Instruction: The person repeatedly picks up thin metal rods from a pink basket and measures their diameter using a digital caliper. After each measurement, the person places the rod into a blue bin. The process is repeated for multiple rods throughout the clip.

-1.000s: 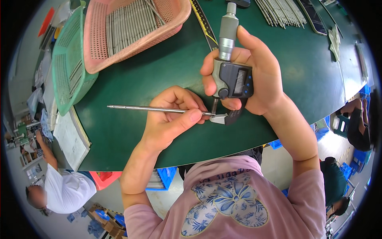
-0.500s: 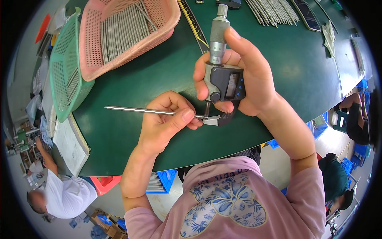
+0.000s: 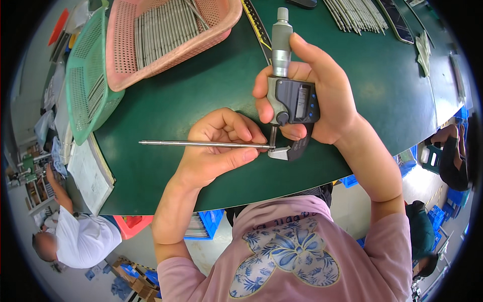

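My right hand [image 3: 329, 95] is wrapped round a digital micrometer [image 3: 296, 100], its thimble pointing up and its jaws down. Its small display faces up. Between the jaws sits the right end of a thin metal rod [image 3: 211, 144]. My left hand [image 3: 216, 146] holds this rod near that end, with the thumb along its lower side and the fingers curled behind. The rod lies almost level, its free end reaching left over the green table [image 3: 166, 183]. Whether the jaws touch the rod closely is too small to tell.
A pink basket [image 3: 123, 83] of metal rods stands at the far left, beside a green basket [image 3: 75, 103] with more rods. Many rods [image 3: 357, 15] lie in a row at the far right, near a phone [image 3: 396, 20]. A tape measure [image 3: 257, 25] lies behind the micrometer. Other people sit on both sides.
My left thumb has shifted from on top of the rod to its lower side, and the fingers have loosened. The rod has turned a little more level. Its end stays between the jaws.
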Action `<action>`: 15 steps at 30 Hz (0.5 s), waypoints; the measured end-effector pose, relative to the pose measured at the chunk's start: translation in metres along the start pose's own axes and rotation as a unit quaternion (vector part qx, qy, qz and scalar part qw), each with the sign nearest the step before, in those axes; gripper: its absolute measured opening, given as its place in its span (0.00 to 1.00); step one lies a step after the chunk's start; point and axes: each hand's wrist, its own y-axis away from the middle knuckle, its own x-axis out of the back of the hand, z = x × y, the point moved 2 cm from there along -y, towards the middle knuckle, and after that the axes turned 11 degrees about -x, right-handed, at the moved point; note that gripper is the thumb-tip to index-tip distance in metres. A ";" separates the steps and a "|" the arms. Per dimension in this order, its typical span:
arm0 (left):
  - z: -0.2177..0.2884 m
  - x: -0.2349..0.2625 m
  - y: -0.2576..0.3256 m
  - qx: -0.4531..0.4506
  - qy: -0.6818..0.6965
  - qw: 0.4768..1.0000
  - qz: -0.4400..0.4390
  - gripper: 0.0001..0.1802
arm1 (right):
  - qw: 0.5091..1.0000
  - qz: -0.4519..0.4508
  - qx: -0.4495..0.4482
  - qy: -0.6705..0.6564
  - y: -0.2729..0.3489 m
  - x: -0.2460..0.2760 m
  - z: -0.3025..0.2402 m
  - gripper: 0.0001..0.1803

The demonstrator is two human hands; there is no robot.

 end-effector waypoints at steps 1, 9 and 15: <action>0.000 0.000 0.000 0.000 0.002 1.000 -0.006 0.13 | 1.000 0.006 -0.004 0.012 0.001 0.000 -0.001 0.36; -0.001 -0.004 -0.002 -0.006 0.011 1.000 -0.023 0.12 | 0.999 -0.010 0.006 0.033 0.007 -0.001 -0.004 0.35; 0.001 -0.003 0.002 -0.015 0.100 0.994 0.030 0.11 | 1.000 -0.003 0.017 0.012 0.005 -0.006 0.002 0.34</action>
